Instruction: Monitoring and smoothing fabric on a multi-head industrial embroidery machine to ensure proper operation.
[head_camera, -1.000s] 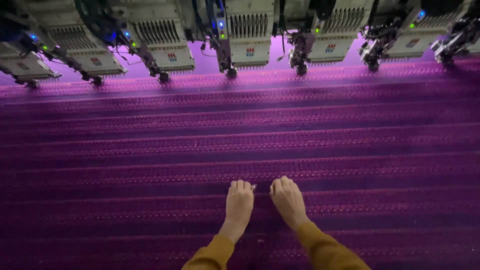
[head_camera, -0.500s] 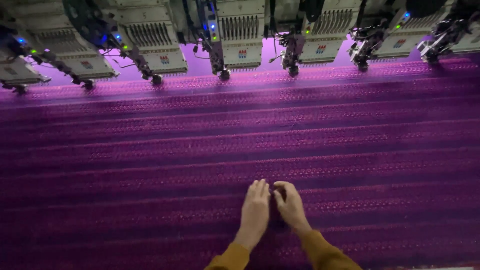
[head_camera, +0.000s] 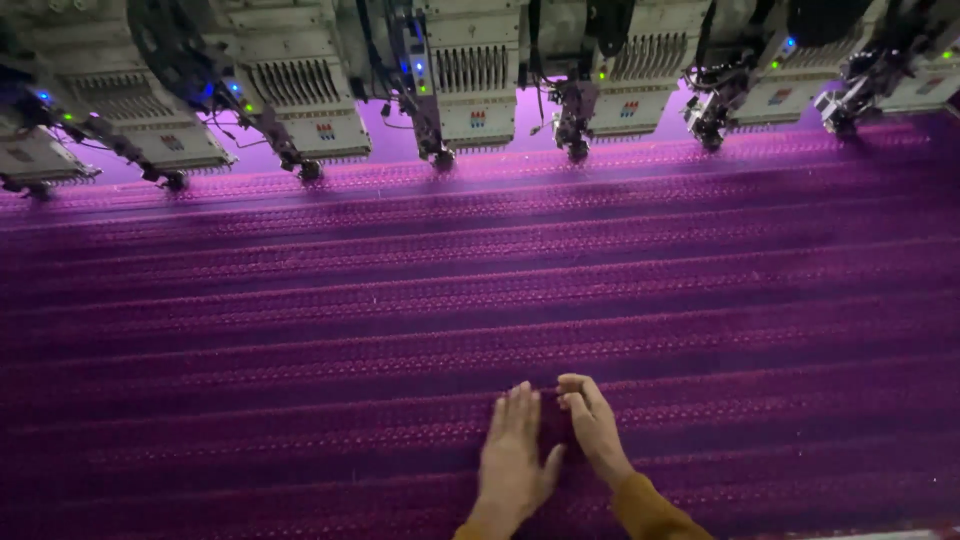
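A wide sheet of purple cloth (head_camera: 480, 300) with rows of stitched pattern is stretched flat under me. My left hand (head_camera: 512, 455) lies palm down on it near the lower middle, fingers straight and together. My right hand (head_camera: 592, 425) rests beside it, almost touching, with fingers slightly curled on the cloth. Both wrists show mustard-coloured sleeves. Neither hand holds anything.
A row of several embroidery machine heads (head_camera: 470, 80) runs along the far edge of the cloth, with needles (head_camera: 443, 158) down near the lit pink strip and small blue and green lights glowing. The cloth spreads wide to the left and right.
My hands have come closer together and slid slightly right on the cloth; the view has shifted so the machine heads sit a little more to the left.
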